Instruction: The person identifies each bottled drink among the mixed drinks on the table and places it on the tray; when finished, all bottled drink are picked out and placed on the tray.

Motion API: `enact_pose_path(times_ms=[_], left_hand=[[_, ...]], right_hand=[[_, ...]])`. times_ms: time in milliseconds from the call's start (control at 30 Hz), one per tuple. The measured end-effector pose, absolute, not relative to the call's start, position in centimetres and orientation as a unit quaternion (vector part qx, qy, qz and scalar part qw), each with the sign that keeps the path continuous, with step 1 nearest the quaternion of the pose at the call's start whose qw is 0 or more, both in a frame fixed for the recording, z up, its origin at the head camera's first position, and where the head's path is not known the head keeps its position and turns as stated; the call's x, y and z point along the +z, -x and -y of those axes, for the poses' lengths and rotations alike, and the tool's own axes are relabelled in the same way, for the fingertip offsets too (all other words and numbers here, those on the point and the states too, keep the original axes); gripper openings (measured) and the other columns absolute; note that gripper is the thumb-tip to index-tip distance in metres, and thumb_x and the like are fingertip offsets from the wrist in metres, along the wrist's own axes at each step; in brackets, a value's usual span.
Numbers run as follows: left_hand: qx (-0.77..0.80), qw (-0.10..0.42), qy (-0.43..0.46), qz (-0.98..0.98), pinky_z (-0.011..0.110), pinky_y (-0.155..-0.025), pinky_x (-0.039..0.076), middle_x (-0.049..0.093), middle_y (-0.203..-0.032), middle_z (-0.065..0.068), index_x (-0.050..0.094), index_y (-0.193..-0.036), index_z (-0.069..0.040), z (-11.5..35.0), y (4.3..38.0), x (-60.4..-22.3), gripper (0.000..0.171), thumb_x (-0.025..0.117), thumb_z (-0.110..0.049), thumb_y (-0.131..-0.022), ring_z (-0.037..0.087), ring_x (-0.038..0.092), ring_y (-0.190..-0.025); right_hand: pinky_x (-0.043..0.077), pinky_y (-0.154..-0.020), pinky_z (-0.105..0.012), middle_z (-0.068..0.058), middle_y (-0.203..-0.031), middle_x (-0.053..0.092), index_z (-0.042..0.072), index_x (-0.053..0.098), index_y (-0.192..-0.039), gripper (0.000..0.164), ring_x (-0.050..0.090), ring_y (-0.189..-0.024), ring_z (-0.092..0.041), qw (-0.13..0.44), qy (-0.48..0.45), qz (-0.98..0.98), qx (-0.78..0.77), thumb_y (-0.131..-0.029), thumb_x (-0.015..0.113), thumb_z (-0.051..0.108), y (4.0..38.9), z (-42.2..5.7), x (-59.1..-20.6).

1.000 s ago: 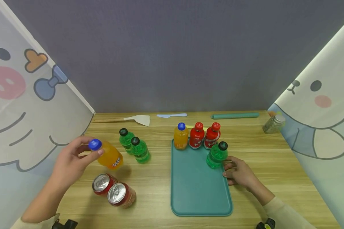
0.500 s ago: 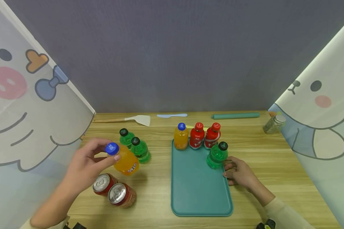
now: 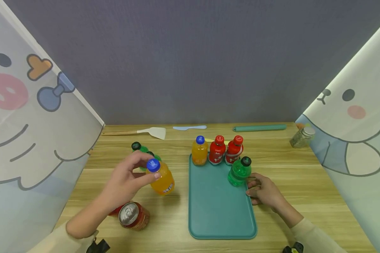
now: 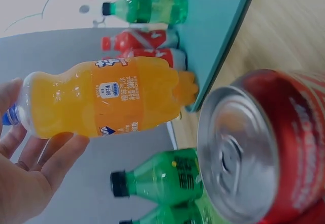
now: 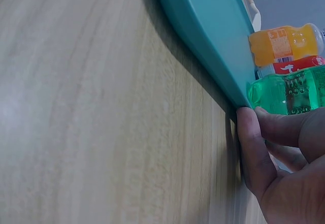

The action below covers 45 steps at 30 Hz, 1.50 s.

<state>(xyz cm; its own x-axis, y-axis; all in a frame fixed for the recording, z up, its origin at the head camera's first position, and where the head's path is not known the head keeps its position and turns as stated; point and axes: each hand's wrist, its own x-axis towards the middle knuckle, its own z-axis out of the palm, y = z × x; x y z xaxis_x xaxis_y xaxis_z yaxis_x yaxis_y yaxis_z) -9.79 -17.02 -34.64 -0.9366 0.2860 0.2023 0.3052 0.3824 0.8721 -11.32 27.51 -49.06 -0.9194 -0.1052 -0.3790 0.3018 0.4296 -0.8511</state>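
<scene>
One blue-capped clear plastic bottle of orange drink hangs in the left hand, thumb and fingers gripping near its neck. Its base slants toward five o'clock; the teal rectangular tray lies apart, between three and four o'clock. The farther right hand pinches the tray's three-o'clock rim. The left hand partly hides two green plastic bottles; its forearm nearly covers one red metal can.

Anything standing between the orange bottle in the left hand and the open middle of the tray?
Nothing visible: in the head view, only tabletop shows between the orange bottle in the left hand and the tray. The green bottle on the tray stands near its right edge, beside the right hand, off that path.
</scene>
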Motion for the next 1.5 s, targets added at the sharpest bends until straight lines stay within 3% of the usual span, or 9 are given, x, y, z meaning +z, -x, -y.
enact_pose_path(times_ms=[267,500,667,900,1000,1200,1500], left_hand=[[-0.516,-0.015,0.180,0.837,0.031,-0.084,0.061,0.065,-0.112,-0.001,0.068,-0.113,-0.019,14.2,11.5,-35.5,0.030,0.084,-0.021,-0.088,0.020,0.067,-0.102],[-0.538,-0.036,0.192,0.820,0.031,-0.087,0.061,0.064,-0.115,0.004,0.068,-0.115,-0.016,11.4,12.7,-36.6,0.030,0.083,-0.018,-0.088,0.024,0.066,-0.105],[-0.541,-0.049,0.190,0.818,0.034,-0.087,0.062,0.065,-0.115,0.006,0.069,-0.114,-0.011,9.4,13.6,-37.7,0.032,0.085,-0.017,-0.087,0.023,0.065,-0.103],[-0.517,-0.067,0.196,0.831,0.037,-0.088,0.060,0.064,-0.109,0.003,0.068,-0.109,-0.013,6.7,14.5,-38.9,0.028,0.084,-0.021,-0.087,0.020,0.063,-0.101],[-0.510,-0.068,0.198,0.835,0.035,-0.086,0.060,0.063,-0.108,0.003,0.068,-0.110,-0.013,5.6,14.8,-39.4,0.029,0.084,-0.021,-0.087,0.022,0.062,-0.101],[-0.506,-0.060,0.204,0.836,0.044,-0.091,0.059,0.064,-0.114,0.005,0.068,-0.114,-0.010,3.6,15.3,-40.5,0.033,0.084,-0.022,-0.088,0.027,0.065,-0.106],[-0.508,-0.058,0.205,0.835,0.043,-0.096,0.056,0.063,-0.115,0.004,0.067,-0.118,-0.010,1.4,15.5,-41.4,0.036,0.083,-0.024,-0.089,0.024,0.062,-0.107]], right_hand=[[0.062,-0.057,-0.040,-0.022,-0.110,0.062,-0.005,0.044,-0.147,0.063,0.067,-0.075,-0.022,0.188,-0.055,-0.828,-0.526,-0.090,0.070,-0.009,11.5,-27.6,-49.1],[0.062,-0.057,-0.041,-0.022,-0.109,0.062,-0.003,0.045,-0.148,0.063,0.067,-0.075,-0.022,0.187,-0.052,-0.829,-0.524,-0.090,0.070,-0.009,11.7,-27.6,-49.2],[0.062,-0.057,-0.041,-0.022,-0.109,0.062,-0.003,0.045,-0.148,0.063,0.067,-0.075,-0.022,0.187,-0.053,-0.829,-0.524,-0.090,0.070,-0.009,11.7,-27.6,-49.2],[0.062,-0.058,-0.041,-0.022,-0.109,0.062,-0.003,0.045,-0.147,0.063,0.068,-0.077,-0.022,0.190,-0.053,-0.827,-0.526,-0.090,0.070,-0.009,11.8,-27.7,-49.4],[0.062,-0.058,-0.042,-0.022,-0.109,0.062,-0.003,0.045,-0.147,0.063,0.068,-0.077,-0.022,0.192,-0.055,-0.825,-0.529,-0.090,0.070,-0.009,11.8,-27.7,-49.5],[0.062,-0.058,-0.042,-0.022,-0.110,0.062,-0.004,0.044,-0.147,0.063,0.068,-0.078,-0.022,0.193,-0.051,-0.826,-0.528,-0.090,0.069,-0.009,11.7,-27.8,-49.5],[0.063,-0.058,-0.042,-0.023,-0.110,0.062,-0.003,0.045,-0.147,0.063,0.068,-0.077,-0.023,0.194,-0.051,-0.820,-0.537,-0.089,0.070,-0.009,11.6,-27.8,-49.6]])
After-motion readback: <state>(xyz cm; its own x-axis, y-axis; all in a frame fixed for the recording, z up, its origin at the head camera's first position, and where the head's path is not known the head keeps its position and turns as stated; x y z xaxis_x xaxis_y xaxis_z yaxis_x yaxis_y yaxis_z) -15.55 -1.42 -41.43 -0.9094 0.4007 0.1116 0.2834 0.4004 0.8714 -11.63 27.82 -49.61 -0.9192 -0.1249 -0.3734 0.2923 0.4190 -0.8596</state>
